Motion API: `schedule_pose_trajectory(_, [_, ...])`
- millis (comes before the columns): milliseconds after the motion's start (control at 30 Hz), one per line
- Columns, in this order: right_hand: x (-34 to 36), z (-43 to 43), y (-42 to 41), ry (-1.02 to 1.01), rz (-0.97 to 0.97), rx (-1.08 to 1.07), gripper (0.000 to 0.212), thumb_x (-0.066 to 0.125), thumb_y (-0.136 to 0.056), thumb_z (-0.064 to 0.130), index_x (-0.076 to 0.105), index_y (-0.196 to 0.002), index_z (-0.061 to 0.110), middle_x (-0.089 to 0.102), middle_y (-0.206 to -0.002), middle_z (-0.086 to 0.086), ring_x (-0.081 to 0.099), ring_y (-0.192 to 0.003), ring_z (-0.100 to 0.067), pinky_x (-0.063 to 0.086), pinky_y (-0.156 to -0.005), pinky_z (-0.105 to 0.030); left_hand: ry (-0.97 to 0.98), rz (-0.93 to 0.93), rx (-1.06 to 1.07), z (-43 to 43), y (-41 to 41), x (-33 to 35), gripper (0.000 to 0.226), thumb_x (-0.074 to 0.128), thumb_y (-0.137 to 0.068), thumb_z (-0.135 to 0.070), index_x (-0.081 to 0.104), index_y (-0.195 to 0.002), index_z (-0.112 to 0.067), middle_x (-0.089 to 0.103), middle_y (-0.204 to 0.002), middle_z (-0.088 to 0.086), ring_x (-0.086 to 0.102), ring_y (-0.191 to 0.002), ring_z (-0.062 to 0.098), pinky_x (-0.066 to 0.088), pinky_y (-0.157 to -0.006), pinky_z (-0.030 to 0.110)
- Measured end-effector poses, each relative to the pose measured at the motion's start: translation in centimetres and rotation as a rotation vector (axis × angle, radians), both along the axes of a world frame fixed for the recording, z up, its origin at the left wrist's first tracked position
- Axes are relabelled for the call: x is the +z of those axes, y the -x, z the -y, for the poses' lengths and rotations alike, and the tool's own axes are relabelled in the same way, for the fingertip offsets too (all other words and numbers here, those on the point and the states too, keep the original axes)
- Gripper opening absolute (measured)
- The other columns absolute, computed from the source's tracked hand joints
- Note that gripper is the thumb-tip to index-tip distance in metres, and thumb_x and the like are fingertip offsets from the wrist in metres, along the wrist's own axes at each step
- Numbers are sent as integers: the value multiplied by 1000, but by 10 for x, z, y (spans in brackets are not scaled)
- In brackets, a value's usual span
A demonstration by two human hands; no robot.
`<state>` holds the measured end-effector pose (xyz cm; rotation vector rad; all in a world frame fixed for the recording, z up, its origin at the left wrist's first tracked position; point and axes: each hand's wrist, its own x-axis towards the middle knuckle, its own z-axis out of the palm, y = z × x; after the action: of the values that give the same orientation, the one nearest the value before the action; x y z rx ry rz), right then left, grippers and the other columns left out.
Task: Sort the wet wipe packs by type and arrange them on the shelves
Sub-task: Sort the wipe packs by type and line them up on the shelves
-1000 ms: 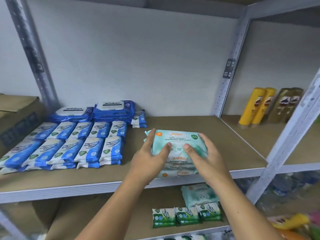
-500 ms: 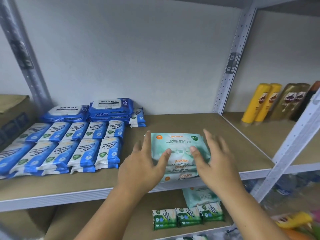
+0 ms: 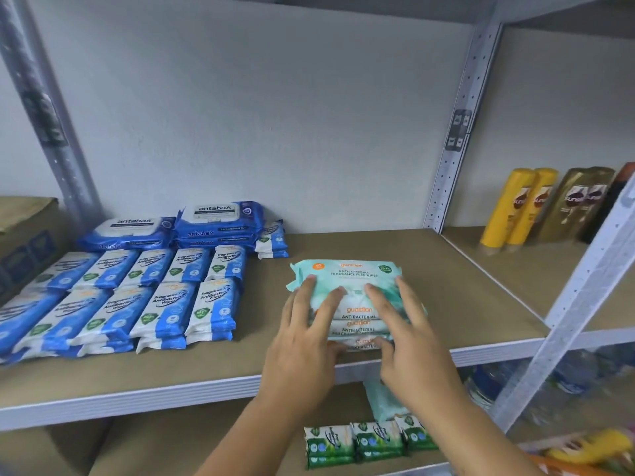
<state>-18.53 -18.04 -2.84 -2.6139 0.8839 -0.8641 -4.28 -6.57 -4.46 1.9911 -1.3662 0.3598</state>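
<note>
Shelf (image 3: 446, 286) part-stocked: blue packs (image 3: 137, 297) at left edge.
We find left hand (image 3: 302, 348), right hand (image 3: 409, 345), fingers spread flat, settling teal stack (image 3: 354, 269).

This looks like a shop's stockroom or back-of-store shelving. The rack is grey boltless metal with perforated uprights (image 3: 476, 77) and brown fibreboard shelf boards (image 3: 343, 245) edged in pale steel, set against a bare white wall (image 3: 275, 115). Goods lie in multiples of one kind. Flat blue-and-white wipe packs (image 3: 137, 297) sit in neat rows at the left, with dark blue soft packs marked antabax (image 3: 216, 225) stacked behind them. A pile of pale teal packs marked guardian (image 3: 347, 273) lies near the front edge, and small green wipe packs (image 3: 364, 438) sit side by side on the lower shelf. In the right bay, yellow plastic bottles (image 3: 519, 204) and gold plastic bottles (image 3: 577, 204) stand in pairs. A brown cardboard carton (image 3: 24, 228) sits at the far left.
</note>
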Motion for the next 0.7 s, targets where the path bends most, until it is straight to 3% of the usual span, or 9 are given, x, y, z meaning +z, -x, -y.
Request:
schedule_pose_trajectory(267, [-21, 81, -60, 67, 74, 18, 93, 75, -81, 3, 31, -149, 47, 19, -166, 3, 55, -126, -35, 56, -94, -43, -66, 33, 10, 67, -58, -6, 79, 68, -89, -41, 19, -151, -40, 8, -161, 6, 19, -144, 29, 41, -108, 45])
schedule_pose_trajectory(367, [-27, 116, -93, 57, 113, 54, 88, 73, -81, -1, 38, -149, 45, 17, -167, 0, 49, -133, -33, 53, -100, -43, -98, 17, 32, 101, -85, -8, 79, 66, -91, -39, 18, -154, -36, 1, -161, 7, 12, -144, 28, 32, -114, 44])
schedule_pose_trajectory(500, [-26, 157, -132, 98, 114, 50, 78, 71, -87, 2, 43, -150, 37, 16, -167, -5, 38, -139, -29, 39, -105, -31, -158, -7, 74, 147, -124, -8, 81, 63, -94, -40, 8, -153, -40, -8, -160, 1, 3, -147, 29, 29, -118, 48])
schedule_pose_trajectory(633, [-26, 196, -170, 120, 123, 78, 80, 70, -86, -2, 42, -151, 35, 15, -167, -9, 35, -145, -32, 45, -108, -40, -172, -30, 104, 185, -156, -6, 80, 63, -94, -35, 7, -152, -41, -8, -161, 1, 1, -148, 29, 24, -120, 49])
schedule_pose_trajectory(700, [-27, 212, -187, 126, 126, 83, 82, 69, -85, -4, 41, -151, 34, 14, -167, -10, 32, -148, -30, 42, -110, -34, -157, -37, 126, 200, -169, -7, 82, 63, -93, -33, 7, -152, -42, -8, -161, 1, 1, -149, 31, 26, -119, 50])
